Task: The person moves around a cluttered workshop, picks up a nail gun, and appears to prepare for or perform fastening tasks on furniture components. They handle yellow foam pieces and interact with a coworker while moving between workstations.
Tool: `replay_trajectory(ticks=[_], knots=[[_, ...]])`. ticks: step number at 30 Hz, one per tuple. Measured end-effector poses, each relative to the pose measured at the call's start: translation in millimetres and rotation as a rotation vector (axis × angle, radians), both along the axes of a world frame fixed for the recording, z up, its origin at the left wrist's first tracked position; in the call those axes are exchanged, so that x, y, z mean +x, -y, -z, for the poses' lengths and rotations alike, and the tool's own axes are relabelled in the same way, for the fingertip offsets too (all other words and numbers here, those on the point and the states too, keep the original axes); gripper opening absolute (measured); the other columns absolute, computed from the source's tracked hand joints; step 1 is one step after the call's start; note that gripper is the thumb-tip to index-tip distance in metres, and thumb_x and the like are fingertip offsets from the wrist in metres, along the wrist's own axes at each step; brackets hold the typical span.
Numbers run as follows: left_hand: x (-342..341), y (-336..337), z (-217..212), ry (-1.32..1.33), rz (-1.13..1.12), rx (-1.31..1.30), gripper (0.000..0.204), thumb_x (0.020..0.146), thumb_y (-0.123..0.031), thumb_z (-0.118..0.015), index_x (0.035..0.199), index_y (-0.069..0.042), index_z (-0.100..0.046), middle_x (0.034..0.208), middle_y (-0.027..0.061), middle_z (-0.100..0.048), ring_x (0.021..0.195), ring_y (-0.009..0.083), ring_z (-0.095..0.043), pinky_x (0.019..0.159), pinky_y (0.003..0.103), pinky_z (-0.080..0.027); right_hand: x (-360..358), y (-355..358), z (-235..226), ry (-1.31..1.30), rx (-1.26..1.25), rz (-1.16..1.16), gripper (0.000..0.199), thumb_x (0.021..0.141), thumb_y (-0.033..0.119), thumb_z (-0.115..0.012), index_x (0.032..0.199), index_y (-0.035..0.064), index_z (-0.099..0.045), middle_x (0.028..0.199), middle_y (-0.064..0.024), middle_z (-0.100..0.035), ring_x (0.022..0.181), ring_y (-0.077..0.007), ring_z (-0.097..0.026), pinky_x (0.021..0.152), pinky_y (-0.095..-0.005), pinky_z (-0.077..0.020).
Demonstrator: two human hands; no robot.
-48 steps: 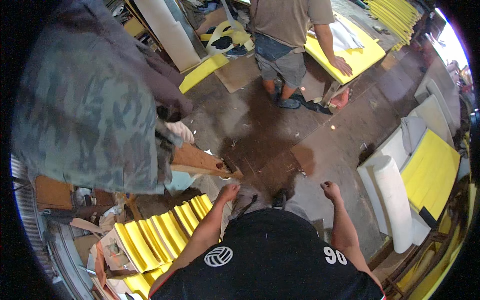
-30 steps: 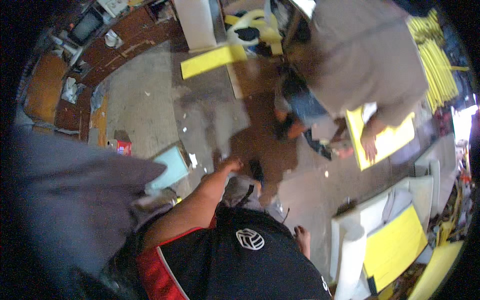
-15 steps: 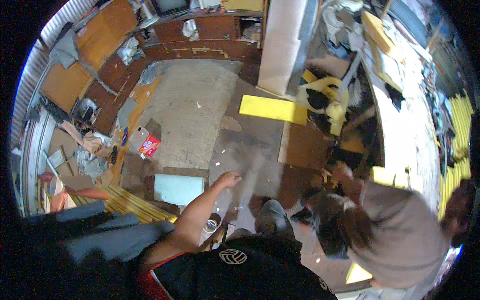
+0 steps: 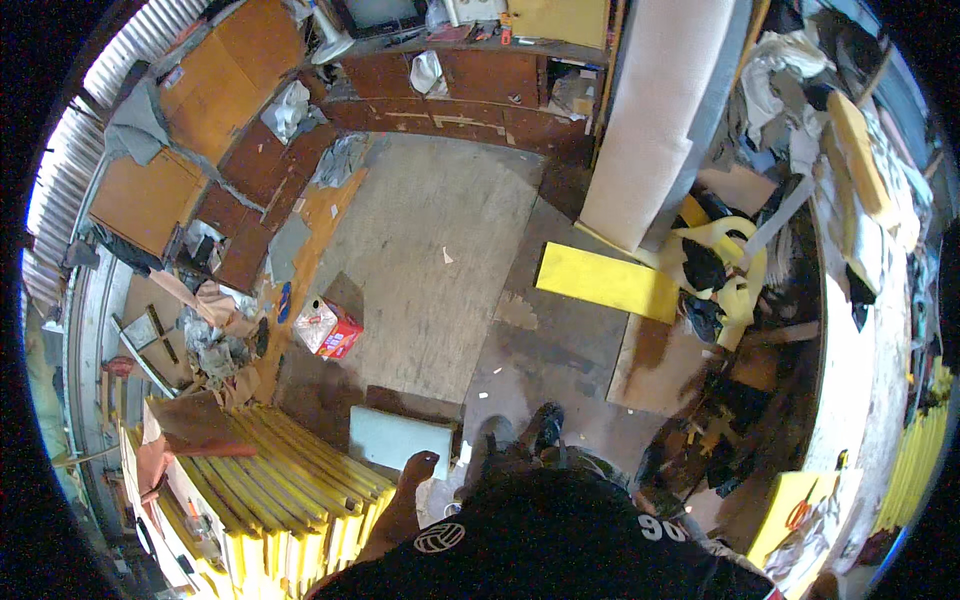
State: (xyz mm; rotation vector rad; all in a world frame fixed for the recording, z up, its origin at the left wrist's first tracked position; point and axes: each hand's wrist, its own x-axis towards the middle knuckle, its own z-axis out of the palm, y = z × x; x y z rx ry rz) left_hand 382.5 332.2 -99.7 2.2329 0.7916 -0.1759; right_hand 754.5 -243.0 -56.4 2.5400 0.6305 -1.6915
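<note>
My left hand (image 4: pixel 420 464) hung loosely curled and empty, fingers drawn together, beside my black shirt; my right hand was out of view. Just beyond its fingertips a pale blue-grey foam slab (image 4: pixel 398 438) lay flat on the floor. To the hand's left stood a row of yellow foam sheets (image 4: pixel 290 490) on edge, close enough that a careless swing could, I judged, tip them. Further ahead and left sat a red-and-white carton (image 4: pixel 328 328). Far ahead and right, a yellow foam strip (image 4: pixel 606 282) lay on the concrete floor (image 4: pixel 440 250), a likely trip hazard.
</note>
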Motion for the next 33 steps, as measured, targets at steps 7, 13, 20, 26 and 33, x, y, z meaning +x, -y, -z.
replay_trajectory(ticks=[7, 13, 20, 26, 33], knots=[[70, -25, -15, -0.115, -0.573, -0.467, 0.023, 0.085, -0.025, -0.058, 0.090, -0.004, -0.067, 0.079, 0.0127, -0.067, 0.069, 0.0268, -0.064, 0.060, 0.033, -0.050, 263, -209, 16, 0.738, 0.378, -0.524, 0.016, 0.081, 0.023, -0.058, 0.078, 0.0093, -0.064, 0.073, -0.0109, -0.063, 0.065, -0.0280, -0.058, 0.057, -0.0416, -0.0447], [160, -149, 28, -0.407, -0.320, -0.349, 0.019, 0.084, -0.021, -0.057, 0.090, -0.006, -0.067, 0.079, 0.0108, -0.068, 0.068, 0.0266, -0.064, 0.059, 0.035, -0.049, 388, -374, 92, 0.837, 0.383, -0.124, 0.023, 0.086, 0.027, -0.056, 0.080, 0.0074, -0.065, 0.088, -0.0125, -0.066, 0.083, -0.0302, -0.062, 0.072, -0.0454, -0.0494], [319, -472, 18, 0.173, 0.100, 0.321, 0.020, 0.076, -0.006, -0.053, 0.092, -0.008, -0.064, 0.086, 0.0132, -0.065, 0.076, 0.0301, -0.062, 0.066, 0.040, -0.051, 407, -651, -66, 0.456, 0.401, 0.110, 0.040, 0.082, 0.040, -0.060, 0.097, 0.0045, -0.067, 0.098, -0.0183, -0.065, 0.089, -0.0369, -0.063, 0.080, -0.0417, -0.0514], [483, -659, -45, 0.291, -0.001, 0.390, 0.017, 0.071, 0.001, -0.049, 0.085, -0.006, -0.057, 0.082, 0.0137, -0.059, 0.071, 0.0343, -0.055, 0.059, 0.043, -0.044, 527, -789, -100, 0.589, 0.546, -0.011, 0.032, 0.085, 0.033, -0.056, 0.099, 0.0060, -0.064, 0.095, -0.0184, -0.064, 0.091, -0.0348, -0.062, 0.080, -0.0429, -0.0498], [508, -649, 18, 0.149, -0.311, 0.012, 0.028, 0.093, -0.023, -0.043, 0.103, -0.010, -0.065, 0.099, 0.0154, -0.066, 0.092, 0.0337, -0.062, 0.078, 0.043, -0.049, 756, -1032, -103, 0.496, 1.065, 0.602, 0.040, 0.084, 0.038, -0.059, 0.108, 0.0059, -0.057, 0.092, -0.0168, -0.063, 0.083, -0.0350, -0.062, 0.069, -0.0441, -0.0489]])
